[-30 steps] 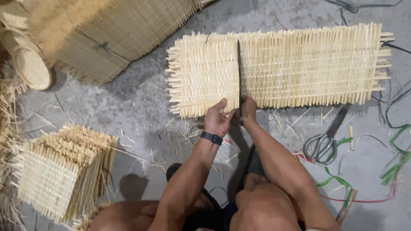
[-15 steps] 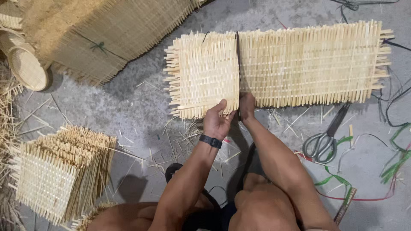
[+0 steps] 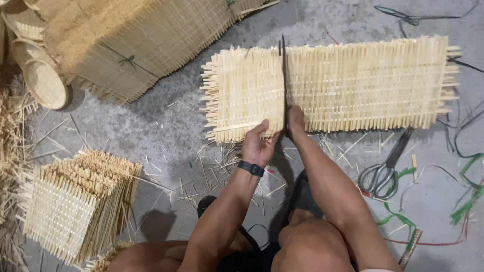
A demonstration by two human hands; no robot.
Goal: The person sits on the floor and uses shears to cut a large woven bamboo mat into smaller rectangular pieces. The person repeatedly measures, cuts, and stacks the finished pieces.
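A long pale woven bamboo mat (image 3: 353, 85) lies crosswise on the grey floor, straight ahead. Its near edge is pinched by the left hand (image 3: 258, 143); a dark blade (image 3: 284, 80), running away across it, is gripped by the right hand (image 3: 295, 120).

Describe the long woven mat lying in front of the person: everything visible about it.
The woven mat is a long pale rectangle of thin bamboo-like slats, loose ends bristling along every edge. It lies flat on the grey floor, long side across the view. A dark blade runs across its width, dividing a shorter left section from the longer right one. The left hand grips the near edge of the left section; the right hand rests at the blade's near end.
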